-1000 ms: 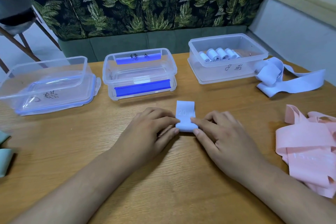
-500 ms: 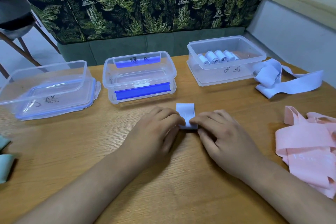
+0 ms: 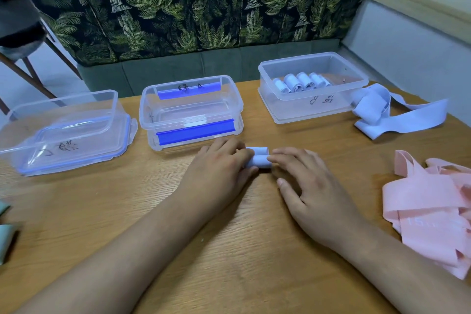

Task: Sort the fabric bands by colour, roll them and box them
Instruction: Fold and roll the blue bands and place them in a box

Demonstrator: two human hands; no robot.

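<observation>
A light blue fabric band (image 3: pixel 258 158), rolled almost to its end, lies on the wooden table (image 3: pixel 229 250) between my hands. My left hand (image 3: pixel 216 173) presses its left end with the fingertips; my right hand (image 3: pixel 311 191) holds its right end. Only a short flat tail shows behind the roll. The clear box on the right (image 3: pixel 313 107) holds several rolled light blue bands (image 3: pixel 300 82). Loose light blue bands (image 3: pixel 382 112) lie to its right. A pile of pink bands (image 3: pixel 430 209) sits at the right edge. Green bands (image 3: pixel 5 232) show at the left edge.
A clear box with blue clips (image 3: pixel 191 112) stands in the middle, stacked on its lid. Another clear box (image 3: pixel 61 130) rests on a blue-rimmed lid at the left. A leaf-patterned sofa (image 3: pixel 204 7) lies behind the table, a chair (image 3: pixel 20 33) at far left.
The flat tail of the light blue band has shrunk as both hands rolled it away from me. The hands have moved slightly toward the middle box.
</observation>
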